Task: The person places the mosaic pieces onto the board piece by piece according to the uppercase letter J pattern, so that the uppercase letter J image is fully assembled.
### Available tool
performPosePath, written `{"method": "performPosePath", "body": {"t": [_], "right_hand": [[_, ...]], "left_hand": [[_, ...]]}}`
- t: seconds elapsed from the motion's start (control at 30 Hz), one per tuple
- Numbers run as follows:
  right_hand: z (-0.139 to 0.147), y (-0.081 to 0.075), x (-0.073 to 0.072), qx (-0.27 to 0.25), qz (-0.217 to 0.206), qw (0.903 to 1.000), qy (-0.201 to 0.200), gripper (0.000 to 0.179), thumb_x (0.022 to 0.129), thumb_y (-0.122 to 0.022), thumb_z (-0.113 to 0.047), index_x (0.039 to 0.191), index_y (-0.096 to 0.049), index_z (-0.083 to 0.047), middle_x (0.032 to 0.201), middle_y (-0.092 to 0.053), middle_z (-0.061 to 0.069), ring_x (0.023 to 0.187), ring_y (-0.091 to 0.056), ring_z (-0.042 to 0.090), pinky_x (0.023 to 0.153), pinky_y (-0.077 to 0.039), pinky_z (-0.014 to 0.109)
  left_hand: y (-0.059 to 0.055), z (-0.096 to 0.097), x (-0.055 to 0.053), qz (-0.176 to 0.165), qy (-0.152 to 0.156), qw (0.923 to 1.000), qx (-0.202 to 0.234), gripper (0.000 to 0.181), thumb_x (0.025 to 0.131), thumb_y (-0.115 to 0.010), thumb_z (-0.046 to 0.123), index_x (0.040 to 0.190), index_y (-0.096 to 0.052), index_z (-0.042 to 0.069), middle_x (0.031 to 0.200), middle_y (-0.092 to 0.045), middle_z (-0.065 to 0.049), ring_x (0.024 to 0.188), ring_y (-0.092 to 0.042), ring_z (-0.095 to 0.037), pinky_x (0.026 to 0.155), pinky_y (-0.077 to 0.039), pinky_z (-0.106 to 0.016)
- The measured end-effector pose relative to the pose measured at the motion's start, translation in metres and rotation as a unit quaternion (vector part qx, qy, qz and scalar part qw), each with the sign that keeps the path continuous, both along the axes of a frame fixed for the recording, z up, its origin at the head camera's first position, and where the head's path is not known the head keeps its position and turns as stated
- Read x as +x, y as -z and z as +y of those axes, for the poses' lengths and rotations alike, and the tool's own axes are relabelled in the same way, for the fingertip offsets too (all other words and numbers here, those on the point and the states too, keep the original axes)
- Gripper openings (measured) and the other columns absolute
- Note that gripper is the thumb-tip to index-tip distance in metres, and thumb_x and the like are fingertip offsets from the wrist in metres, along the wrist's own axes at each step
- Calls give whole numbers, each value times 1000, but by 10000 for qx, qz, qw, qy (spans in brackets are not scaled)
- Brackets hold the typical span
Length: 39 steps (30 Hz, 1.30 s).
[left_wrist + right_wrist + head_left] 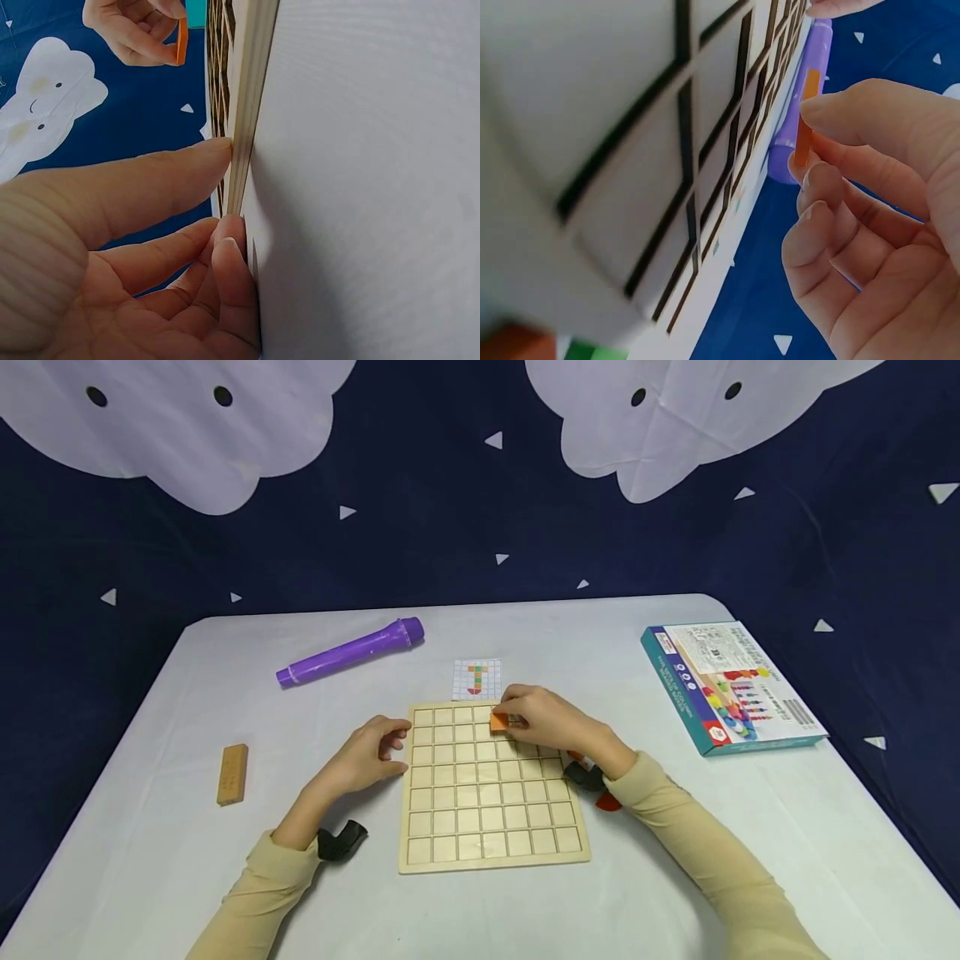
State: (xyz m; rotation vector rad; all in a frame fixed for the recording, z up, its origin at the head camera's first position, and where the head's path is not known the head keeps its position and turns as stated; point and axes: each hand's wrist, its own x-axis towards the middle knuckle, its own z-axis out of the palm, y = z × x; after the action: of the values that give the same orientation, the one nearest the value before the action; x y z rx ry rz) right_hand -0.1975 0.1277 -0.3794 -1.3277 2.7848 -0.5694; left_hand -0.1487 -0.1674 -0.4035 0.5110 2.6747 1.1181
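Observation:
A wooden grid board (442, 799) lies flat on the table, its squares bare in the part I can see. My right hand (546, 718) pinches an orange square tile (498, 722) between thumb and fingers over the board's far rows. In the right wrist view the tile (807, 112) appears edge-on, standing apart from the grid surface. At the board's left edge rests my left hand (365, 756), its thumb (150, 184) and fingertips touching the rim. Just beyond the board lies a small pattern card (461, 672) showing a coloured J-like figure on a grid.
A purple toy microphone (348, 653) lies at the back left, and a small wooden block (232, 774) at the left. A teal-edged box (731, 685) sits at the back right. Red pieces (608, 802) lie beside the board, partly hidden by my right wrist.

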Motion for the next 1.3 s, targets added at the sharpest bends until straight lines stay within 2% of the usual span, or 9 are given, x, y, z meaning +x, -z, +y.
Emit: {"method": "performPosePath", "body": {"t": [0.47,0.7,1.3], "right_hand": [[-17,7,1,399,-155,9987,-281,21,84,-65,-7,104,-70,-4,96,-64,6,70,-45,7,65,-40,19],[-25,7,-3,350,-289,9979,-468,21,83,-64,-5,103,-70,-3,94,-65,6,70,-48,7,64,-41,16],[-42,2,-9,625,-179,9959,-628,14,84,-66,-8,97,-71,-8,86,-62,4,69,-45,7,66,-41,18]], "left_hand": [[2,0,1,-70,21,10000,45,56,75,-71,-3,127,-49,-9,101,-55,-15,89,-52,-19,68,-44,-18],[3,-1,0,-57,17,10000,46,57,75,-71,-2,127,-49,-8,100,-55,-15,88,-52,-18,68,-44,-18],[2,-3,-1,-46,3,9998,171,56,75,-71,-3,126,-49,-9,100,-54,-15,88,-51,-19,68,-44,-18]]}}
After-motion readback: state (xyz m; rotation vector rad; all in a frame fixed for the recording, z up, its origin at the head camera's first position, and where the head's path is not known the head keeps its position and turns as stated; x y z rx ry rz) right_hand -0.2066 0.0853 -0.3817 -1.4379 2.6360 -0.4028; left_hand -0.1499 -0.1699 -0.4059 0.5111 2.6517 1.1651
